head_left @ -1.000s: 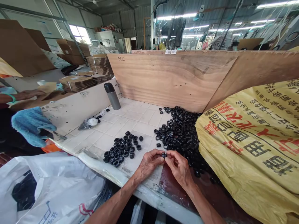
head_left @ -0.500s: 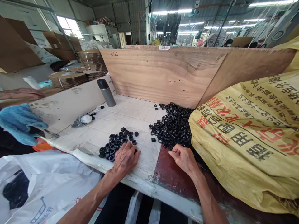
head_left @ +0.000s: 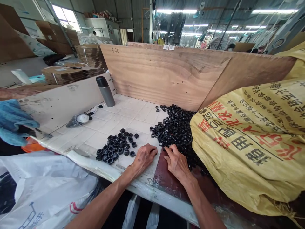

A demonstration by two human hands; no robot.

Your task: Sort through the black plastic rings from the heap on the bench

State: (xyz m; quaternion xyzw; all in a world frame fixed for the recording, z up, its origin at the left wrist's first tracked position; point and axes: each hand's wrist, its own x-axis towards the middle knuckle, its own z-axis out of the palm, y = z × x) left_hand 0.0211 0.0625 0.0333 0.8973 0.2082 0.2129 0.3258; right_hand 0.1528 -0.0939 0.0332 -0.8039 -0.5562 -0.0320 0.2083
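My left hand (head_left: pixel 145 158) rests low over the white tabletop with its fingers curled together; whatever may be inside them is hidden. Just to its right, my right hand (head_left: pixel 176 161) reaches over the dark red board, thumb and forefinger apart, fingertips at the near edge of a big heap of small black plastic rings (head_left: pixel 177 125). No ring shows clearly between those fingers. A smaller group of black rings (head_left: pixel 115 146) lies left of my left hand, some with the hollow side up.
A yellow woven sack (head_left: pixel 238 149) bulges at the right against the heap. A grey flask (head_left: pixel 106 92) stands near the back left corner, with a small clear bag (head_left: pixel 77 120) before it. A plywood board (head_left: pixel 157 74) closes the back. White bag (head_left: pixel 52 190) lower left.
My left hand has moved right, away from the small group, to beside my right hand. My right hand has shifted slightly left and its pinched fingers have parted. The view has shifted a little.
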